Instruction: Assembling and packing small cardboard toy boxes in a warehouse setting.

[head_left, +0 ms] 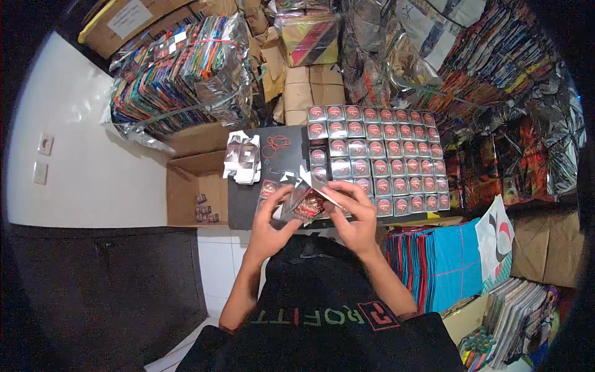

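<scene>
Close to my body, above the near edge of the dark table [245,204], I hold a small printed carton [308,204] with its white flaps sticking up. My left hand [271,224] grips its left side, thumb and fingers curved round it. On the right side my right hand [354,218] pinches a raised flap between thumb and fingers. What lies inside the carton cannot be made out. Right of and beyond my hands stand rows of small clear-sided boxes with round red labels [376,149]. A few more small boxes [268,188] sit beside my left hand.
Flattened white-and-dark cartons [242,158] lie at the table's left, near red rubber bands [277,145]. An open cardboard box [186,186] with several small boxes inside stands left of the table. Plastic-wrapped packets [180,68] pile up behind; folded blue cloth [455,257] is stacked at right.
</scene>
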Demonstrator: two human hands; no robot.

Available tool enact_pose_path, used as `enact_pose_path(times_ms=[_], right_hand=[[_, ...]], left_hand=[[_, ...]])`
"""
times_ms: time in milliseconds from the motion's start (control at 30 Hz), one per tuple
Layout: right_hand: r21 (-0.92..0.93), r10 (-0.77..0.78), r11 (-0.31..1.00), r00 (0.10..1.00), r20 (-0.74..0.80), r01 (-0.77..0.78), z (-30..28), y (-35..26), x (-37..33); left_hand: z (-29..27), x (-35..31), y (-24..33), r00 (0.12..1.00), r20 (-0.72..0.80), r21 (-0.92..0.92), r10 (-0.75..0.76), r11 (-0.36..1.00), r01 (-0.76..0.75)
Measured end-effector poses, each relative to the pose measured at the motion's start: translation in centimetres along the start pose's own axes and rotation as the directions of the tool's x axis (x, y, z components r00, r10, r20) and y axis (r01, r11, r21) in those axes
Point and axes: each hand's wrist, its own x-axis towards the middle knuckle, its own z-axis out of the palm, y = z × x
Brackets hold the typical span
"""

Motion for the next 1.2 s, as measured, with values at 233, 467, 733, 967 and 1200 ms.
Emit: enact_pose_path(times_ms=[233, 467, 733, 967, 1200], right_hand=[[0.021, 0.035, 0.999, 0.996, -0.078, -0.033, -0.8, 0.7, 0.1], [-0.010, -0.024, 1.000, 0.982, -0.189, 0.022, -0.6, 1.7, 0.3], [0.014, -0.111, 0.993, 0.984, -0.137, 0.113, -1.0, 1.0, 1.6], [-0.047, -0.218, 0.975, 0.976, -0.010, 0.218, -1.3, 0.3, 2.6], [-0.064, -0.299, 0.948, 0.942, 0.153, 0.311, -0.4, 0.2, 2.3]], left_hand=[[-0.4, -1.2, 0.0, 0.954, -0.120, -0.509, -0.274, 0.842, 0.178], [0.8, -0.8, 2.0, 0.884, -0.203, -0.353, -0.420, 0.874, 0.335], [1.1, 0.1, 2.4, 0.898, 0.169, -0.789, -0.405, 0.491, 0.370], [0.7, 0.0, 0.4, 0.903, 0.284, -0.908, -0.323, 0.213, 0.361], [1.3, 0.4, 0.1, 0.876, 0.418, -0.901, -0.241, 0.015, 0.434]])
